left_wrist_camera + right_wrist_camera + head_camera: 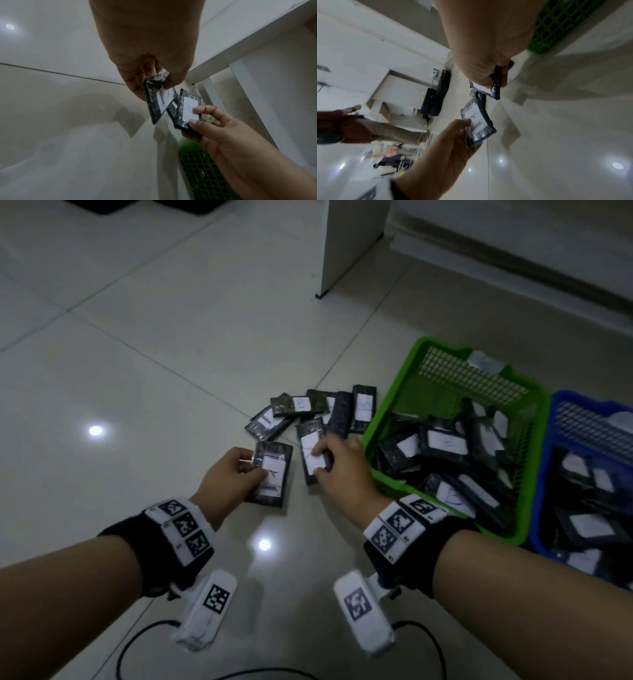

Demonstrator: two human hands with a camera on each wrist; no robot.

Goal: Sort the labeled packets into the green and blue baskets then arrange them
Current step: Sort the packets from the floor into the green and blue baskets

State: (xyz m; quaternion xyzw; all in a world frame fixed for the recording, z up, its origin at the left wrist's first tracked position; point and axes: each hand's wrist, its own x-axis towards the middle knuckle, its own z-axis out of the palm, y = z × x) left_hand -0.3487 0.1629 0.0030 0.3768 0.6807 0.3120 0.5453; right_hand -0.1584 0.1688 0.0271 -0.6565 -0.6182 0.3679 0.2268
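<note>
My left hand [236, 470] grips a dark packet [272, 474] whose white label reads A, above the floor; the same packet [158, 102] [477, 124] shows in both wrist views. My right hand [339, 463] pinches a second dark packet [312, 455] with a white label, close beside the first; that second packet [187, 111] [488, 90] shows from the wrists too. Several more labelled packets [315, 409] lie loose on the floor just beyond. The green basket [383, 419] at right holds many packets. The blue basket [544, 508] stands right of it, also with packets.
Glossy white floor tiles [154, 371] spread to the left and front. A white furniture leg [346, 248] stands behind the pile, a white baseboard [513, 268] behind the baskets. A black cable [137, 645] loops on the floor near me. People [351, 128] stand far off.
</note>
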